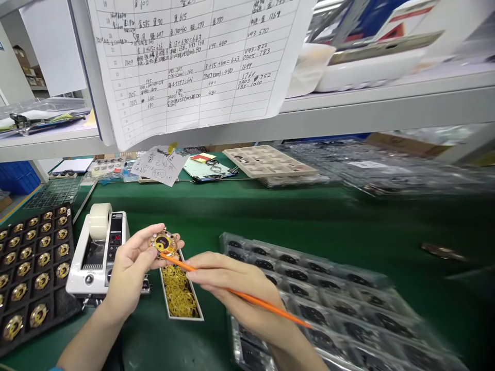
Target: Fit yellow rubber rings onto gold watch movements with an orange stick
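My left hand (133,268) pinches a round gold-coloured part (164,242) with a dark centre between thumb and fingers. In my right hand (240,286) is a long thin orange stick (266,305). Its tip touches, or lies just in front of, the lower edge of the round part; I cannot tell which. Below both hands stands a narrow white box (201,318) filled with small yellow ring-like pieces (180,293). A white tape dispenser (81,268) with a roll of clear tape (100,220) is just left of my left hand.
On the left lies a black compartment tray (58,304) of similar gold parts. Clear plastic trays (386,281) with black pieces lie at right. A beige tray (266,161) and papers (160,166) sit behind. Overhead, a handwritten sheet (193,67) hangs before a shelf (367,111).
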A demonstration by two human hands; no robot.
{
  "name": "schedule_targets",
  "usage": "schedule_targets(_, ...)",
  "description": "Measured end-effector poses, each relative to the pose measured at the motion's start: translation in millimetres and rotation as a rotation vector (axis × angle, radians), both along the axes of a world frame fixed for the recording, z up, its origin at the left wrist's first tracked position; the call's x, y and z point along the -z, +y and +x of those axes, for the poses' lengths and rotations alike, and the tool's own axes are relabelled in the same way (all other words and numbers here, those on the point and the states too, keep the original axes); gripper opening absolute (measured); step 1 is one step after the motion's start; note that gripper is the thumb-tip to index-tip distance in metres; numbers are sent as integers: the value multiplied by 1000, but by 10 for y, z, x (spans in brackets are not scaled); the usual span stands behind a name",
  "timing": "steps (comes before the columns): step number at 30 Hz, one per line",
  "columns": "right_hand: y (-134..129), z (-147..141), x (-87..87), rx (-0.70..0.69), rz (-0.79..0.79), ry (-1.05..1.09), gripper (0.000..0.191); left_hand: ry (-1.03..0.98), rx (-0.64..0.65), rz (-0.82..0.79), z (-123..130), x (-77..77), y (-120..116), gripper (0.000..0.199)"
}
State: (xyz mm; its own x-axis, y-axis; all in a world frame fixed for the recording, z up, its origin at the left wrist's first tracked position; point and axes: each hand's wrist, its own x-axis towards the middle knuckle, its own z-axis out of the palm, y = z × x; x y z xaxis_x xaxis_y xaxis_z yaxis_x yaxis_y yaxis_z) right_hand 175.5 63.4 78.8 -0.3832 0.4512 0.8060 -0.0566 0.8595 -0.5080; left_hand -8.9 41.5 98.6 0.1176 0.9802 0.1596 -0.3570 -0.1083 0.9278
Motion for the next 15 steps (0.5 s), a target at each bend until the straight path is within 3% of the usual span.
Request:
schedule_targets(6,-47,39,-58,51,151,-102,34,-32,-35,-50,53,-11,13,34)
schedule_targets(11,-137,-56,6,271,42,144,43,-24,-5,-26,124,52,-3,38)
schedule_targets(15,-146,-172,61,381,-37,220,41,-6,-11,-6,174,130,-6,38)
